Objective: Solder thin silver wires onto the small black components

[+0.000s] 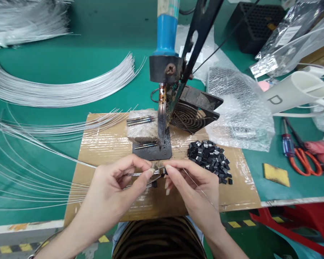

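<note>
Landmark: soldering iron [162,104], pointing tip-down
Left hand [116,192]: below-left of iron tip, thumb and index pinched on white wire [137,174]
Right hand [196,187]: below-right of iron tip, thumb and index closed on thin wire [199,186]
Black part [163,172]: just below iron tip, at right fingertips; grip on it unclear
Black connector pile [209,160]: right of iron tip
Fan [193,109]: right of iron

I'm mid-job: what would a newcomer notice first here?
Probably the blue soldering iron, mounted tip-down at the centre. Just below, the left hand pinches wires beside the right hand. Then the black heap on the right of the cardboard, and the curved white bundle, upper left.
</note>
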Available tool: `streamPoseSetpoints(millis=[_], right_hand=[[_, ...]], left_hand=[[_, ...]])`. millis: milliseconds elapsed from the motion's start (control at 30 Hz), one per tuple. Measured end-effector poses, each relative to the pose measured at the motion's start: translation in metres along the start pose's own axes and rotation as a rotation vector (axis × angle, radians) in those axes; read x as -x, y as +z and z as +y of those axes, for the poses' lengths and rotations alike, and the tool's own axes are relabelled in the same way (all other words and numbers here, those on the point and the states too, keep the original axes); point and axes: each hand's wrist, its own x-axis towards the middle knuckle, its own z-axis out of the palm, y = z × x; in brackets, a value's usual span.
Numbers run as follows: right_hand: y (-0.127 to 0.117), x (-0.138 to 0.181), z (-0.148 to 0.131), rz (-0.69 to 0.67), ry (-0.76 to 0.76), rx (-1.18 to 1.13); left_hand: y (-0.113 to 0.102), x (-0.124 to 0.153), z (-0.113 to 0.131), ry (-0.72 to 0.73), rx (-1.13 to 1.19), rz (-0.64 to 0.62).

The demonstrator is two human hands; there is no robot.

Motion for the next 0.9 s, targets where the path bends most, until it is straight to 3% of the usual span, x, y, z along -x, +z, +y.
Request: streamPoseSetpoints(millis=[233,900], right_hand=[[0.0038,0.0014,0.0,-0.024,0.019,-0.023],[0.0037,0.0025,0.0023,-0.025,-0.007,0.001]], left_hand=[[-0.0006,-0.0011,0.0037,-0.005,0.172,-0.084],[0.0058,-0.0012,0.0071,-0.018,0.236,-0.013]])
